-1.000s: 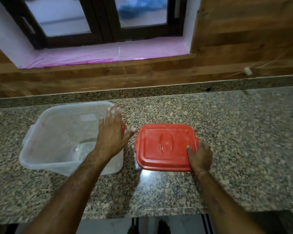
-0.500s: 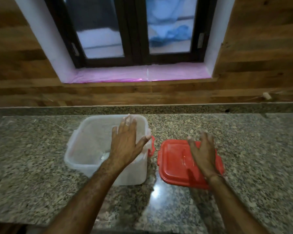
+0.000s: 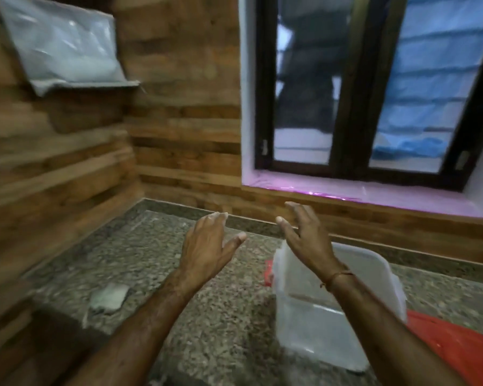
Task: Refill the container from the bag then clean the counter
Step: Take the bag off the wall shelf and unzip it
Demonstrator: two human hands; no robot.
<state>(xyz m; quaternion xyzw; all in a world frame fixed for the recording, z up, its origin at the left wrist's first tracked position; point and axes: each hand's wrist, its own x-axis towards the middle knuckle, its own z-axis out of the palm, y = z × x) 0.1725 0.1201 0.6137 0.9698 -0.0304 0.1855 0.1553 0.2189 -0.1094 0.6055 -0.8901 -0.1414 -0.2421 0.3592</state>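
A clear plastic container (image 3: 318,327) stands uncovered on the granite counter (image 3: 156,263) at the lower right. Its red lid (image 3: 457,346) lies flat beside it at the right edge. High on the left wall, a clear bag of white powder (image 3: 64,48) rests on a small shelf. My left hand (image 3: 209,246) hovers open above the counter, left of the container. My right hand (image 3: 304,235) is raised open over the container's far left corner. Neither hand holds anything. The picture is blurred.
A whitish cloth or patch (image 3: 109,298) lies on the counter at the left. Wooden plank walls meet in the corner behind. A dark-framed window (image 3: 360,87) with a pink-covered sill (image 3: 374,195) sits on the back wall at the right.
The view has swung up and to the left, bringing the bag on the shelf into sight. Both hands have lifted off the container and the lid and now hover in the air.
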